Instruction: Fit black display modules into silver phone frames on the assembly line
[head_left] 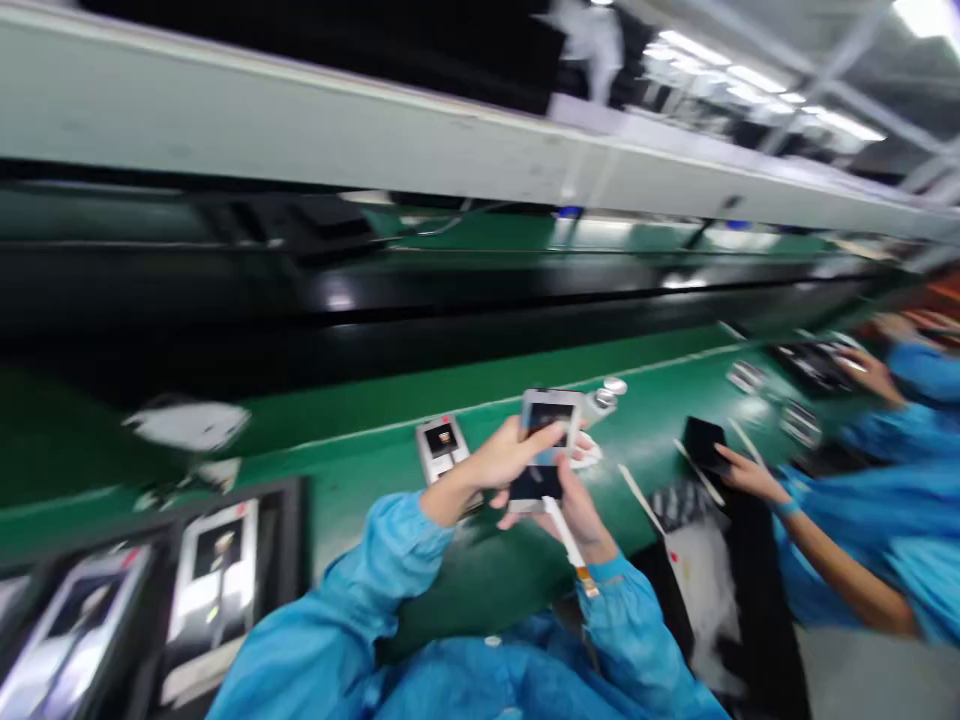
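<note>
Both my hands are at a white-framed, phone-like device (550, 415) with a dark screen, in front of my body. My left hand (517, 450) comes from the left, closed at the device's side, with fingers reaching over its face. Closed around the right side and lower part is my right hand (581, 505). A white flat ribbon cable (564, 535) with an orange-gold end hangs from the device's lower edge across my right wrist. Left of my hands, a similar white-framed unit (442, 447) lies on the green bench. Behind the device stands a small bottle (602, 400) with a silvery top.
At lower left, a black tray (296, 530) holds several white-framed units. A blurred white object (187, 425) lies behind it. To the right, a co-worker's hand (750, 477) touches a dark panel (703, 445). A plastic bag (701, 590) lies near the bench's front. A shelf (375, 130) runs overhead.
</note>
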